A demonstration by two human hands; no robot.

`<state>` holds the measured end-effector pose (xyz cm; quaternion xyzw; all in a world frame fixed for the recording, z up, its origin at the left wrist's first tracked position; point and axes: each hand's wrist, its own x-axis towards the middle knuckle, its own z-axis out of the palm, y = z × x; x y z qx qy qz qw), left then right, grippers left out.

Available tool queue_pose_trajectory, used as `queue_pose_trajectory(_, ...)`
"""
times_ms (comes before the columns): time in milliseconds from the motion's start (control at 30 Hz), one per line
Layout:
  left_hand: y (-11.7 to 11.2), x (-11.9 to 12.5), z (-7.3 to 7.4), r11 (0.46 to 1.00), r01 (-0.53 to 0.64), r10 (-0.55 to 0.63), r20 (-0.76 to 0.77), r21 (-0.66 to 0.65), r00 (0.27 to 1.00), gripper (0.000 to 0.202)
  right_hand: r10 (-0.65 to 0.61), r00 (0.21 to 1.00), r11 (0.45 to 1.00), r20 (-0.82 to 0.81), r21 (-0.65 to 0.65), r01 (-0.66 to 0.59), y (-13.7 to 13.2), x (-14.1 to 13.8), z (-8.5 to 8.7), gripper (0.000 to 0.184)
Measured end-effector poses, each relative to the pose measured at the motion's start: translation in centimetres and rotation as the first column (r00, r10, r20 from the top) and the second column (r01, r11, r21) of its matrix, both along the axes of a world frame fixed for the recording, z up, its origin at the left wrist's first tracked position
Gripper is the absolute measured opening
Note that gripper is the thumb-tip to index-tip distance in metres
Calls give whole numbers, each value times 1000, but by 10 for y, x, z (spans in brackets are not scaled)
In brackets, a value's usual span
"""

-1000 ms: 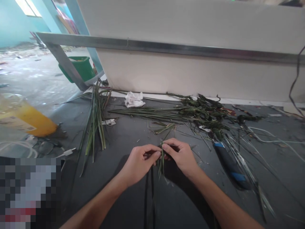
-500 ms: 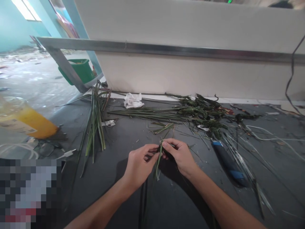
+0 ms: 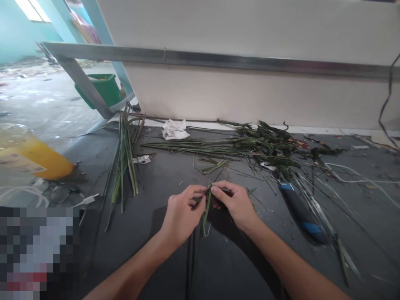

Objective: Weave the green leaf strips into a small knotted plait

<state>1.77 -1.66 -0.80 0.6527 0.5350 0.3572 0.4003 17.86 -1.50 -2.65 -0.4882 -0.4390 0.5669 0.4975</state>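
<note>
Low in the middle of the head view, both my hands meet around narrow green leaf strips. My right hand pinches the strips near their top between thumb and fingers. My left hand is closed with its fingertips at the left side of the same strips. The strips' ends hang below the fingers in a bend. What lies behind the fingers is hidden. Just beyond my hands lie a few short cut leaf pieces on the dark tabletop.
A leaf bundle lies left, near a tilted bottle of orange liquid. Woven green leaf pieces with long stems lie by the wall, near crumpled tissue. A black-and-blue handle and a white cable are right.
My left fingertips have shifted slightly on the strips, and the hanging strip bows out more. My right hand keeps its pinch. The camera view has tipped slightly.
</note>
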Motion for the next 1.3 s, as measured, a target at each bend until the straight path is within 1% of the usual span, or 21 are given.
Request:
queue_pose_trajectory(133,-1,-1,-1,1000,0,0,-5,-2,1000,22,-1,1000,1000,-3,-11,1,0,-1,0,31)
queue_pose_trajectory(333,-1,-1,-1,999,20,-17,-55,48,998,22,8,999,1000,32,-10,-8,0,-2,2,32)
queue_pose_trajectory(533,0,1,-1,999,15,-15,-5,32,1000,33,15,999,1000,36,0,-15,0,-1,1,32)
queue_pose_trajectory(633,1,2,-1,995,55,-49,74,-82,996,38,20,1000,1000,12,-3,-20,0,0,1,31)
queue_pose_trajectory(733,3,3,-2,969,103,-55,208,-226,977,43,28,999,1000,-18,-2,-28,-1,1,2,31)
queue_pose_trajectory(800,4,3,-3,950,132,-48,286,-284,957,45,30,999,1000,-26,0,-30,-1,1,3,31)
queue_pose_trajectory(900,5,3,-5,932,167,-49,345,-322,937,47,32,999,999,-38,-11,-32,0,2,3,32)
queue_pose_trajectory(1033,6,2,-10,925,190,-54,381,-330,923,51,31,997,999,-66,-38,-33,1,3,1,34)
queue_pose_trajectory(1133,7,1,-12,925,204,-71,381,-321,922,50,29,996,999,-83,-41,-32,1,2,1,34)
queue_pose_trajectory(1200,8,-1,-11,927,217,-103,350,-305,931,49,25,995,999,-101,-40,-30,2,2,1,34)
queue_pose_trajectory(1267,9,-3,-9,941,216,-144,269,-261,952,46,16,993,999,-114,-39,-21,2,1,2,34)
queue_pose_trajectory(1300,10,-4,-7,956,199,-155,206,-218,966,44,9,993,999,-114,-39,-13,2,1,3,35)
